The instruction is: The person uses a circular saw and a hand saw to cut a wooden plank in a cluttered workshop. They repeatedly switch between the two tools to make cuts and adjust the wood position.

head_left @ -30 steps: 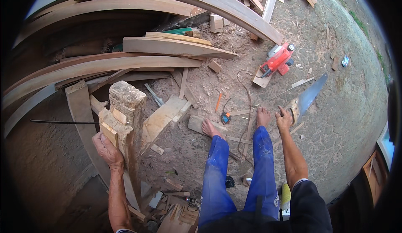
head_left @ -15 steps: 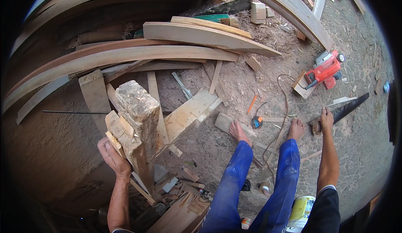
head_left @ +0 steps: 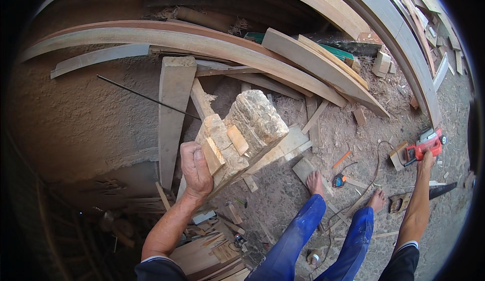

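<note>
My left hand (head_left: 196,170) grips the top of a rough upright timber post (head_left: 252,122) with small wooden blocks fixed to its side. My right hand (head_left: 427,158) reaches far out to the right and closes on the handle of a red power tool (head_left: 426,144) lying on the ground, its cable (head_left: 376,165) trailing toward my feet. My bare feet (head_left: 316,182) stand on the dirt, legs in blue trousers. A handsaw (head_left: 422,196) lies on the ground just below my right forearm.
Long curved wooden planks (head_left: 212,43) arc across the top and right. A flat board (head_left: 174,109) and a thin black rod (head_left: 146,98) lie to the left. Offcuts, wedges and sawdust litter the ground; a small orange-and-blue tool (head_left: 339,180) lies by my left foot.
The view has swung left and down. My right hand moved from the handsaw to the red power tool. My left hand stays on the post.
</note>
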Tool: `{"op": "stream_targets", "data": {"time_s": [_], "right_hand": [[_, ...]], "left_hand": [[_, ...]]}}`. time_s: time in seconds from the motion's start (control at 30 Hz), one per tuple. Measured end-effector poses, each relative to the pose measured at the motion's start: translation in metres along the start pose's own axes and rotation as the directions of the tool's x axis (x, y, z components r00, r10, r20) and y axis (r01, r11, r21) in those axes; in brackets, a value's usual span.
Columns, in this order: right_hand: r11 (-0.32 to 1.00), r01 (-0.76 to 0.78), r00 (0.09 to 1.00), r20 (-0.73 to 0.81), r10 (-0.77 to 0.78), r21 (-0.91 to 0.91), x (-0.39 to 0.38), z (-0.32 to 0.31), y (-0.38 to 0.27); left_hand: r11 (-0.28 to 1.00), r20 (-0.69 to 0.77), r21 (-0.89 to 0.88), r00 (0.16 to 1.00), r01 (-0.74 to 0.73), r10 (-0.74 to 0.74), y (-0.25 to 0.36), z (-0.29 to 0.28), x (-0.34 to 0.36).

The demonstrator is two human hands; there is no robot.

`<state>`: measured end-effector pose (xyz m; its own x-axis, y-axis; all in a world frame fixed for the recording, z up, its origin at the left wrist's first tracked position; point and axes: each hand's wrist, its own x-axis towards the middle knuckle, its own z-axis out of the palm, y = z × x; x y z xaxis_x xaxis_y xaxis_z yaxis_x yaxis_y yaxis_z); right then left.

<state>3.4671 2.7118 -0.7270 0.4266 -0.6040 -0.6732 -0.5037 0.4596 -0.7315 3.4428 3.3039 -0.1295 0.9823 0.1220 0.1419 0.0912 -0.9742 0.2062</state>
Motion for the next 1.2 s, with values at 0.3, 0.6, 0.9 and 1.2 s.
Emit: {"op": "stream_targets", "data": {"time_s": [0.3, 0.6, 0.9, 1.2], "right_hand": [[0.951, -0.298, 0.874, 0.375, 0.308, -0.086, -0.29, -0.031, -0.144], [0.923, 0.021, 0.672, 0.689, 0.271, -0.384, -0.57, 0.004, -0.283], [0.763, 0.538, 0.387, 0.909, 0.155, -0.359, -0.661, 0.066, -0.338], [0.678, 0.614, 0.437, 0.889, 0.134, -0.404, -0.673, 0.079, -0.343]], "left_hand": [[0.996, -0.066, -0.063, 0.996, -0.063, 0.059, -0.002, -0.001, 0.007], [0.98, -0.126, -0.201, 0.991, 0.013, -0.039, -0.008, -0.004, 0.005], [0.972, -0.216, -0.134, 0.951, 0.193, -0.219, -0.031, 0.0, -0.009], [0.947, -0.158, -0.187, 0.943, 0.261, -0.292, -0.038, 0.021, -0.012]]}}
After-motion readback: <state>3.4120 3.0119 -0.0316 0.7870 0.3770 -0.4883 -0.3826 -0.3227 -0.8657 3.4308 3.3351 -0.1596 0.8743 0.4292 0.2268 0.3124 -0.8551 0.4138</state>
